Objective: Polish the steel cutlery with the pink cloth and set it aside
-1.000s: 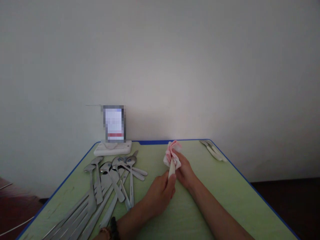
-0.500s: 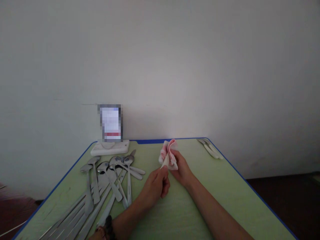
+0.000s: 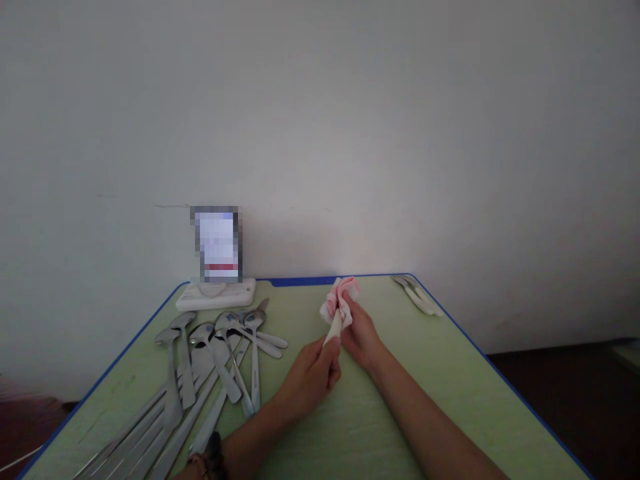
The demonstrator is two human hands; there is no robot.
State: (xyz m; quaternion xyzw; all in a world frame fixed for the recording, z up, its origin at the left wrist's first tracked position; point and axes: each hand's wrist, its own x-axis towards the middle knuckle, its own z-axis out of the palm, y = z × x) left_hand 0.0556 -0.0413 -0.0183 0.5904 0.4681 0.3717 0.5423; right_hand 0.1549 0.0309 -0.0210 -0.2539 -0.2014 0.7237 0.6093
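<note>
- My L hand (image 3: pixel 311 375), center of the table (image 3: pixel 430 413), is closed in a fist w/ fingers curled round a utensil's pale handle (image 3: pixel 333 329), thumb laid along the top.
- The utensil slants up & away from that fist; its far end disappears into a bunched pink-and-white cloth (image 3: pixel 345 312), so I can't tell what kind of head it has.
- My R hand (image 3: pixel 362 335), just beyond & to the R of my L, is partly closed, gripping the cloth w/ the thumb on the near side; the other fingers are mostly hidden, so their exact bend can't be told.
- The cloth sits just fwd of my L hand, folded abt. the utensil, both held over the table.
- L of my L hand: a heap of metal cutlery (image 3: pixel 227 383), spoon bowls mostly facing away from me, long handles fanning back toward my side; my L forearm passes in front of the near part.
- Dark band (image 3: pixel 215 455) on my L wrist.
- Fwd & well R of my R hand, nr. the table's far corner: two pale-handled utensils (image 3: pixel 419 300), side by side, metal ends pointing away.
- Fwd & L of both hands, beyond the heap: a white stand (image 3: pixel 216 295) w/ a blurred-out screen (image 3: pixel 219 243) upright at its back, nr. the wall (image 3: pixel 320 133).
</note>
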